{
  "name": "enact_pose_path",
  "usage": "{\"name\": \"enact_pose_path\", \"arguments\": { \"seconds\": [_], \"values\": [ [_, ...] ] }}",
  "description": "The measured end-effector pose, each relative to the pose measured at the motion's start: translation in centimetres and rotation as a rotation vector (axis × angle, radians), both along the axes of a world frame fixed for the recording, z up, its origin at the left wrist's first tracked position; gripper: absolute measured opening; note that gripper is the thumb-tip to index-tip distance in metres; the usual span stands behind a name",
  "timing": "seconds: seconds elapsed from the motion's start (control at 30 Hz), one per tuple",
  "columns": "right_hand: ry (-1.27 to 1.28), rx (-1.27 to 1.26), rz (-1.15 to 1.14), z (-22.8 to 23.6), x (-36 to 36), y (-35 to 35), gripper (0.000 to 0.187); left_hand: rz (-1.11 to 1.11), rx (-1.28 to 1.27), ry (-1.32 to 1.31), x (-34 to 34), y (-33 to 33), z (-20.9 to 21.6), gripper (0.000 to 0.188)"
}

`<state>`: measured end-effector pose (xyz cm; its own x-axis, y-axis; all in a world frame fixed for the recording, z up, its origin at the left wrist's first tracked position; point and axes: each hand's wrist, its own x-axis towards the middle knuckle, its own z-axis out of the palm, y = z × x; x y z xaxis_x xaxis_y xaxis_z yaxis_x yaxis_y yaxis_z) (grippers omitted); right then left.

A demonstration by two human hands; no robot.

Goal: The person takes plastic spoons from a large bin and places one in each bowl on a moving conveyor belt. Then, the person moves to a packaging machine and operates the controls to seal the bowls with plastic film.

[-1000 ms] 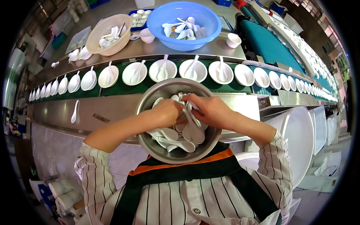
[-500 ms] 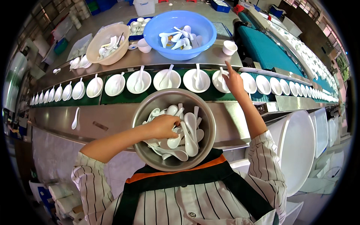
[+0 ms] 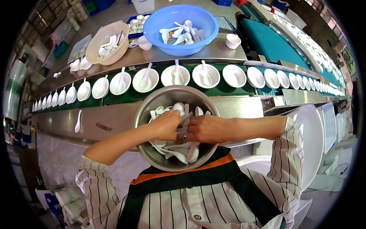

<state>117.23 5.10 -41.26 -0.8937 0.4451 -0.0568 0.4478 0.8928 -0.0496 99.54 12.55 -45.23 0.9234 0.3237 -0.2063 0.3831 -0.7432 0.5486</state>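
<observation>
A steel basin (image 3: 140,114) full of white ceramic spoons (image 3: 176,155) sits in front of me, against my apron. Both my hands are down inside it, close together. My left hand (image 3: 166,126) is closed, its fingers curled around a white spoon whose pale end shows between the hands. My right hand (image 3: 206,129) reaches in from the right with bent fingers, pinching at that same spoon; its fingertips are partly hidden. Beyond the basin, a white bowl (image 3: 213,81) with a spoon in it stands on the green belt, beside a bowl (image 3: 234,76) holding no spoon.
White bowls with spoons line the belt (image 3: 133,97) leftward; spoonless bowls (image 3: 272,78) follow on the right. A blue basin (image 3: 156,42) and a beige basin (image 3: 91,49) of spoons stand behind. One loose spoon (image 3: 78,121) lies on the steel ledge. A small cup (image 3: 233,41) stands at back right.
My right hand has left the bowl on the belt and come down into the steel basin beside my left hand. The row of bowls has shifted left.
</observation>
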Motion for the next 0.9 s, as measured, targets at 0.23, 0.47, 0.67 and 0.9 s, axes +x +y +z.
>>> {"name": "enact_pose_path", "arguments": {
  "seconds": [0.23,0.47,0.67,0.9],
  "values": [
    [0.446,-0.35,-0.464,5.9,2.2,1.7,0.018,-0.212,0.174,0.135,0.8,-2.3,0.2,0.049],
    [0.703,-0.527,-1.248,0.6,11.2,8.9,0.025,-0.066,0.04,-0.172,-0.1,-1.6,0.1,0.029],
    [0.656,-0.558,-1.401,-6.1,12.5,11.2,0.034,0.1,-0.28,-0.464,0.2,-1.3,2.7,0.025],
    [0.74,-0.156,-1.349,-4.8,12.2,13.3,0.044,0.39,-0.93,-0.649,1.9,2.4,4.7,0.028]
  ]
}}
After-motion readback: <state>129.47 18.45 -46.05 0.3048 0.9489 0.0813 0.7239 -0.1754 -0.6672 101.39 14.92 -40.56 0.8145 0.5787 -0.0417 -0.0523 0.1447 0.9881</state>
